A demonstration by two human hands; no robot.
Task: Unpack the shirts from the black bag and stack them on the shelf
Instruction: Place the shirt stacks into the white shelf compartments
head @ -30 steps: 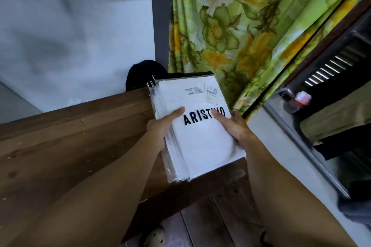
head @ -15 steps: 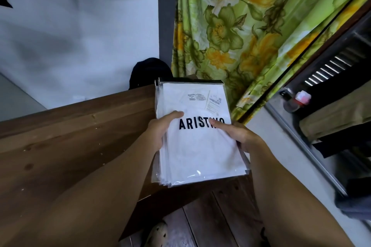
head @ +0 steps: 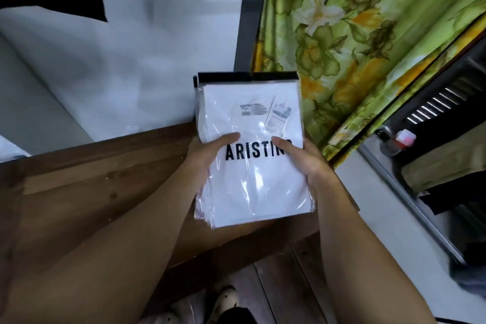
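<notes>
Shirts in the hands, not put away yet.
The left hand (head: 207, 151) and right hand (head: 307, 158) each grip a side of the pile of shirts (head: 257, 187), thumbs on top, and hold it up over the brown desk (head: 105, 171). No bag shows. I think the shirts are out, and stacking them is left. A green curtain (head: 368, 34) hangs behind.

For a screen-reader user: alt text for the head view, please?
A left hand and a right hand grip a stack of white shirts in clear plastic, black lettering on the top one, over a brown wooden surface. A green floral curtain hangs behind.
</notes>
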